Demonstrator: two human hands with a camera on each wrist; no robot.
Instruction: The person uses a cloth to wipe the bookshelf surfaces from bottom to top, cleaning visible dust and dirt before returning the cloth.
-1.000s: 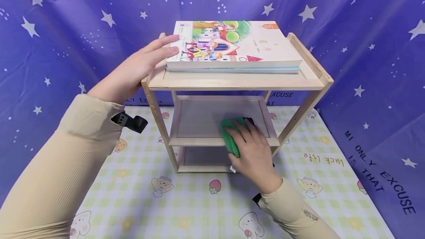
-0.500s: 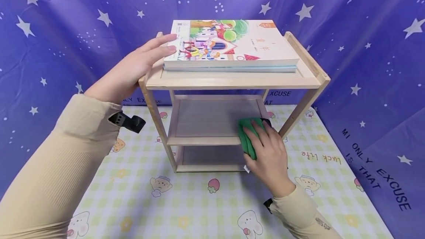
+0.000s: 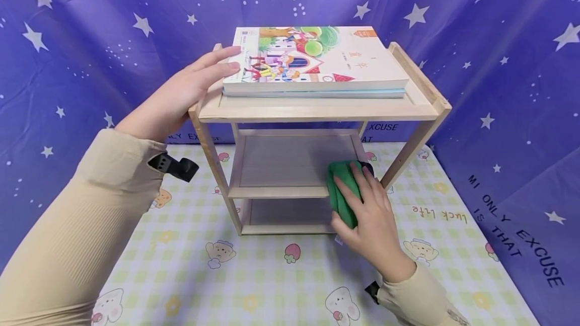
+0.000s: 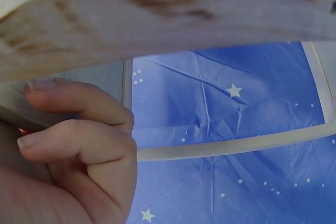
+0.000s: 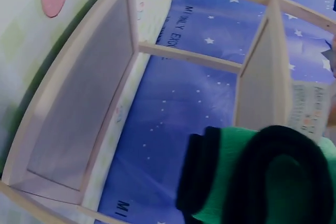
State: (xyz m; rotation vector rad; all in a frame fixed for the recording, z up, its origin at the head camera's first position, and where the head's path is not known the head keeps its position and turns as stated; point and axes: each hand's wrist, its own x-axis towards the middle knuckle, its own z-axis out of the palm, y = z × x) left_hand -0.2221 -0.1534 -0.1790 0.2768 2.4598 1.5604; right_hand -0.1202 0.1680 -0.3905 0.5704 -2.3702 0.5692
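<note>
A small three-tier wooden shelf (image 3: 317, 112) stands in front of me. My left hand (image 3: 178, 92) grips its top left side, two fingertips reaching the cover of the upper book (image 3: 376, 62). Other fingers (image 4: 102, 148) of this hand curl beneath the wood in the left wrist view. At the right front of the middle tier (image 3: 281, 160), my right hand (image 3: 373, 225) holds a folded green cloth (image 3: 341, 192) with dark edging, its fingers spread over the top and thumb at the near side. In the right wrist view the cloth (image 5: 231, 182) shows its folds and a white label (image 5: 308, 106).
Beneath the upper book lies at least one more book (image 3: 312, 95) with a bluish edge. The bottom tier (image 3: 290, 213) sits low over a green checked tablecloth (image 3: 267, 280). A purple star-printed curtain (image 3: 113, 29) surrounds the back and sides.
My right hand has slid the cloth rightward along the middle tier to its right end, then turned slightly and drawn a little nearer. The left hand keeps its place on the shelf.
</note>
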